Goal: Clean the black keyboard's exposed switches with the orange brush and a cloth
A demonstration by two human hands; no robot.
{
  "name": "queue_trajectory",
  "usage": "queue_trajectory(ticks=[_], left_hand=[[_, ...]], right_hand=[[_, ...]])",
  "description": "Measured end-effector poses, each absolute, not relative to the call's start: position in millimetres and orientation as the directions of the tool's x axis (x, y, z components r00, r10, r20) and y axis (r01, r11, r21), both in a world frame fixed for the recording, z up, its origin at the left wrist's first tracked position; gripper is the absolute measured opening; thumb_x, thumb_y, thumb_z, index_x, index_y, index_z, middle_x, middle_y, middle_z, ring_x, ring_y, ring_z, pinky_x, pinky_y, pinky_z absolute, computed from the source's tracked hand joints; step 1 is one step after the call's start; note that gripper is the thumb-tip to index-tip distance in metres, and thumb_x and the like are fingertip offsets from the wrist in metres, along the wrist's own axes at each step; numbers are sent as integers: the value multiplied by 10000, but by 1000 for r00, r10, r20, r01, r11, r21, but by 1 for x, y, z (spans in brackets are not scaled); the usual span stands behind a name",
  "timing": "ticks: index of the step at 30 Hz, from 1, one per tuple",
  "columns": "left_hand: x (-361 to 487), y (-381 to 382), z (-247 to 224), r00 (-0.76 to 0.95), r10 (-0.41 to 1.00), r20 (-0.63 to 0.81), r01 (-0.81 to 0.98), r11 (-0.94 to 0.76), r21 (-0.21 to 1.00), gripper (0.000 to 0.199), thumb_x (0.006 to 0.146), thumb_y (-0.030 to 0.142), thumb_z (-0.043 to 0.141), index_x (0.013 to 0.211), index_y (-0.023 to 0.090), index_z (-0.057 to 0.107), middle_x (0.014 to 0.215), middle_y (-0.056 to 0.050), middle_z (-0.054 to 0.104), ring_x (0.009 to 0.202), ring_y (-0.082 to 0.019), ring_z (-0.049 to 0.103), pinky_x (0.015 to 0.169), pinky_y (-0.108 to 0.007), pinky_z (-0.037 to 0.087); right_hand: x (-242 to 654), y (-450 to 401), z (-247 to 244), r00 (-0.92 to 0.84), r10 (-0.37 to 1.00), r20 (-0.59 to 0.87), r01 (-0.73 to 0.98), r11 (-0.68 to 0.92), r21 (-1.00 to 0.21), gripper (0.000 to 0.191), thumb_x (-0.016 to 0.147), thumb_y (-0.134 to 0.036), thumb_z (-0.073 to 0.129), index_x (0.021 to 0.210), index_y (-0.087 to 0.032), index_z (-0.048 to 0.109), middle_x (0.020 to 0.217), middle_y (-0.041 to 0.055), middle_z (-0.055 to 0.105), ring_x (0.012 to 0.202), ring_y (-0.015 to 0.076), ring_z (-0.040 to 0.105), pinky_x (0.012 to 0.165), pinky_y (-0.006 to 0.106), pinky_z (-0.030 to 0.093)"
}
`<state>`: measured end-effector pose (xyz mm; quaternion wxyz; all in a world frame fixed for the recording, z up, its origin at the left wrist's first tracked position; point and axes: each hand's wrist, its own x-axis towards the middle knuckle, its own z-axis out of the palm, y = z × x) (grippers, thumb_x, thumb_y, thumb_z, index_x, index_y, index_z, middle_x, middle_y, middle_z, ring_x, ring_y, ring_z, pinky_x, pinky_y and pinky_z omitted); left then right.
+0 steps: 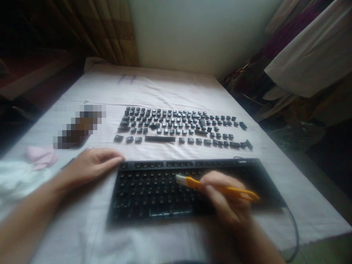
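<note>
A black keyboard (165,194) with its keycaps off lies near the front of the cloth-covered table. In my right hand (227,194) is an orange-handled brush (194,182), its pale bristles over the bare key sockets at the keyboard's middle. My left hand (95,165) rests at the keyboard's upper left corner, fingertips against or close to its edge; its fingers are together, and what they may hold cannot be made out. Behind the keyboard, loose black keycaps (160,139) lie in rows that follow a keyboard layout.
A pixelated dark object (79,128) lies at the left of the white tablecloth (165,86). Pink cloth (41,156) and whitish cloth (19,179) are nearer the left edge. A cable (295,227) runs from the keyboard's right side. Fabric hangs at the right.
</note>
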<state>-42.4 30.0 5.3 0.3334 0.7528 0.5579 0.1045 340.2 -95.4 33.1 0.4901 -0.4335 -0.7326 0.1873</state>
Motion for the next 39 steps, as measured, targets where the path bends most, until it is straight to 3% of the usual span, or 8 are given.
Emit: queue_trajectory(ticks=[5, 10, 19, 22, 25, 28, 33, 39], left_hand=[[-42, 30, 7, 355, 910, -214, 770, -154, 619, 511, 823, 696, 588, 982, 251, 781, 1014, -44, 803, 932, -239, 725, 903, -297, 541], [-40, 29, 8, 348, 912, -218, 769, -145, 622, 480, 831, 689, 588, 984, 273, 773, 1020, -18, 799, 941, -222, 723, 892, -279, 527], [-41, 30, 7, 343, 913, -223, 781, -145, 607, 515, 820, 706, 577, 998, 266, 777, 1025, -37, 799, 955, -245, 719, 932, -326, 534], [-42, 30, 6, 345, 913, -219, 780, -148, 609, 528, 814, 709, 579, 1010, 262, 779, 1035, -44, 799, 969, -253, 719, 932, -330, 542], [-43, 30, 5, 342, 915, -213, 779, -149, 609, 514, 811, 707, 589, 1001, 270, 782, 1040, -36, 801, 973, -250, 722, 929, -314, 542], [-42, 30, 5, 339, 917, -211, 775, -145, 615, 523, 802, 717, 591, 990, 270, 786, 1027, -32, 804, 954, -247, 726, 913, -297, 544], [-43, 30, 5, 335, 917, -217, 780, -141, 610, 492, 812, 707, 596, 992, 286, 777, 1033, -12, 803, 960, -235, 723, 910, -280, 540], [-43, 30, 8, 335, 908, -252, 785, -121, 607, 556, 796, 737, 585, 1011, 264, 781, 1079, -54, 798, 1008, -274, 716, 955, -321, 538]], right_hand=[[337, -88, 40, -280, 789, 546, 439, 612, -658, 210, 886, -50, 524, 955, -218, 629, 769, 2, 700, 627, 143, 669, 615, 245, 532], [341, -87, 36, -233, 816, 528, 503, 566, -653, 182, 897, -72, 508, 884, -214, 621, 714, -8, 669, 592, 140, 636, 583, 252, 492], [345, -92, 35, -177, 858, 481, 426, 508, -749, 193, 874, -86, 521, 748, -204, 608, 622, -25, 600, 512, 125, 563, 499, 246, 415], [343, -97, 35, -46, 881, 471, 318, 460, -829, 193, 873, -96, 534, 765, -216, 640, 624, -31, 594, 522, 124, 556, 505, 240, 424], [339, -101, 33, 233, 889, 395, 195, 355, -914, 209, 879, -113, 537, 768, -230, 669, 651, -31, 593, 538, 121, 536, 505, 231, 424], [335, -100, 32, 365, 863, 348, 188, 298, -936, 204, 865, -127, 554, 734, -228, 673, 643, -30, 584, 537, 123, 511, 511, 239, 416], [337, -97, 33, 297, 860, 414, 311, 323, -894, 201, 871, -145, 550, 716, -223, 651, 613, -30, 566, 533, 134, 517, 518, 256, 418], [347, -93, 31, 41, 852, 521, 435, 455, -777, 191, 897, -120, 524, 777, -215, 638, 644, -5, 619, 529, 145, 564, 485, 256, 439]])
